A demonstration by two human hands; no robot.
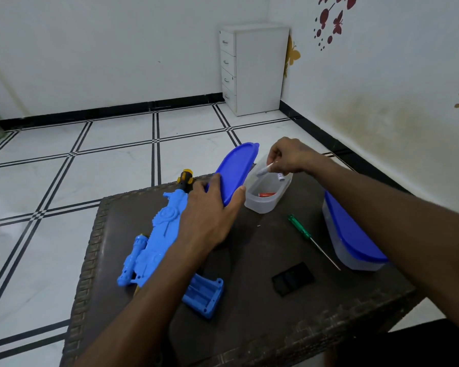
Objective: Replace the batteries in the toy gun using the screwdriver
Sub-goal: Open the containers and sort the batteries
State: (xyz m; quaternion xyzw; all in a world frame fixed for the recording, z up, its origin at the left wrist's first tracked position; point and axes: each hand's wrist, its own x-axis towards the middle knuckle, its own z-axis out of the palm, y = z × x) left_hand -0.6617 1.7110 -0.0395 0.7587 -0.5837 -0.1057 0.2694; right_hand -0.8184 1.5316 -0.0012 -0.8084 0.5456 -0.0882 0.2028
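Both hands are busy at the open tub.
Left hand [210, 207] is gripping the blue lid [235, 170]; right hand [286, 157] is pinching a battery [265, 170] over the tub [263, 205].

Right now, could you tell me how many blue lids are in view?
2. One blue lid is held tilted by the left hand beside the open container; the other lid sits closed on the container at the table's right edge.

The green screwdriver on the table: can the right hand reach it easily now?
Probably yes, but not at once. The green screwdriver lies uncovered on the table, just below the right hand. That hand's fingers hold batteries over the open container.
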